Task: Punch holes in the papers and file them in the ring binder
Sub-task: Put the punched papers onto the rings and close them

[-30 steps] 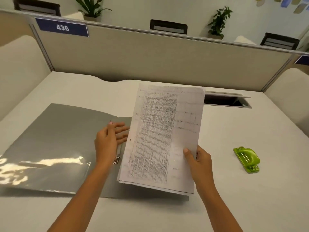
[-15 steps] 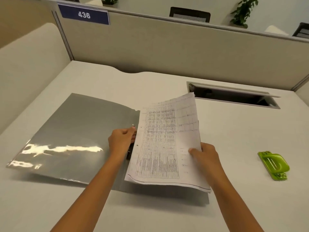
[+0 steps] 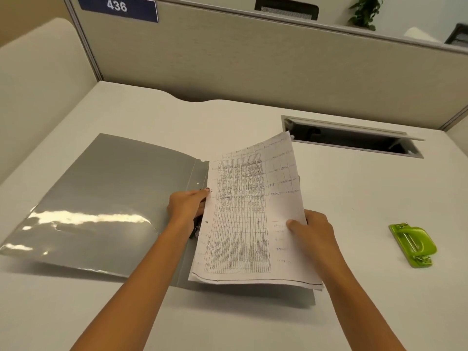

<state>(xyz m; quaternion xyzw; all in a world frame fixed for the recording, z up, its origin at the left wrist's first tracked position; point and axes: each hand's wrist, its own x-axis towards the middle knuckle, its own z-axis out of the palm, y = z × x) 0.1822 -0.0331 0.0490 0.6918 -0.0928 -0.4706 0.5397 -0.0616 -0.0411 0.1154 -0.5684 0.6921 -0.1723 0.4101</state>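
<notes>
**Item:** papers [image 3: 253,211], a printed stack with holes visible along its left edge. They were held tilted over the right half of the open grey ring binder [image 3: 101,198], punched edge low beside the spine.

**Right hand** [image 3: 314,229]: grip closed on the stack's right margin, thumb on top.

**Left hand** [image 3: 186,206]: fingers curled at the punched edge, over the dark ring mechanism [image 3: 197,230]. Whether they pinched paper or metal could not be told.

**Step judged:** threading the holes onto the rings. The stack wanted keeping square and both holes seating together before release.

**Hindrance:** the left hand hid the rings, so whether they stood open was not seen.

**Also on the table** [image 3: 354,312]:
- green hole punch [image 3: 412,244], well apart to the right
- open cable hatch [image 3: 349,138], behind
</notes>
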